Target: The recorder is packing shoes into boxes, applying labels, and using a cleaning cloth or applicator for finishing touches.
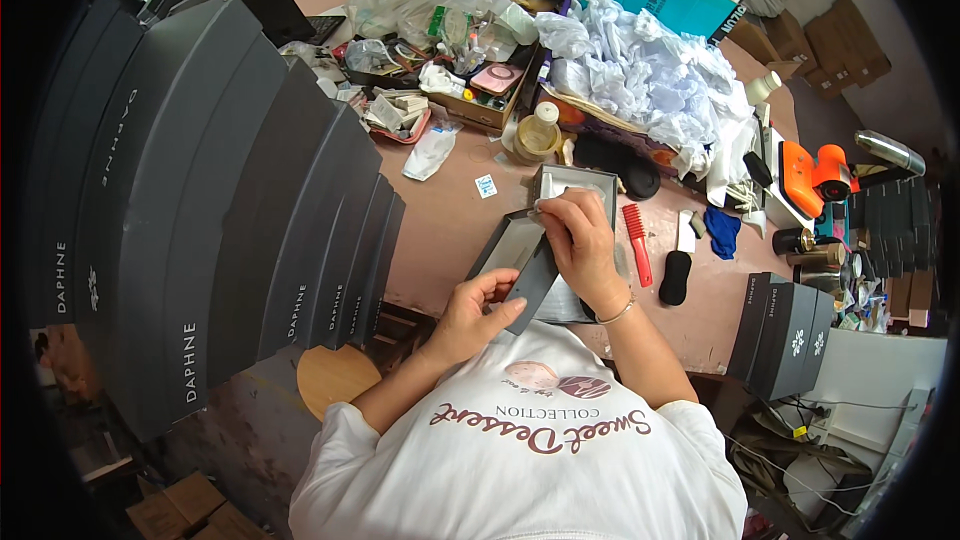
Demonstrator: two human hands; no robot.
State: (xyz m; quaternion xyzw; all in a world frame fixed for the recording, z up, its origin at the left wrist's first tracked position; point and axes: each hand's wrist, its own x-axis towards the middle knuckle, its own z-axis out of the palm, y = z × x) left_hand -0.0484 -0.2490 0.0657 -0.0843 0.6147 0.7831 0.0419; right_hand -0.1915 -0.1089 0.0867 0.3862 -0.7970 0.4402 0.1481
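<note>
Head view: where is the dark grey rectangular cardboard lid (537, 278)?

Tilted between both hands, its near end in the left hand (480, 308), which grips it with the thumb on the near edge.

State of the right hand (582, 240)?

Fingers bent at the lid's far end; whether they grip it, I cannot tell.

Adjacent items?

Open dark grey cardboard box (585, 176) behind the lid; red plastic brush (637, 243) right of the right hand.

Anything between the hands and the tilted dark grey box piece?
Nothing visible: the left hand holds the near end of the dark grey box piece, and the right hand is at its far end.
</note>
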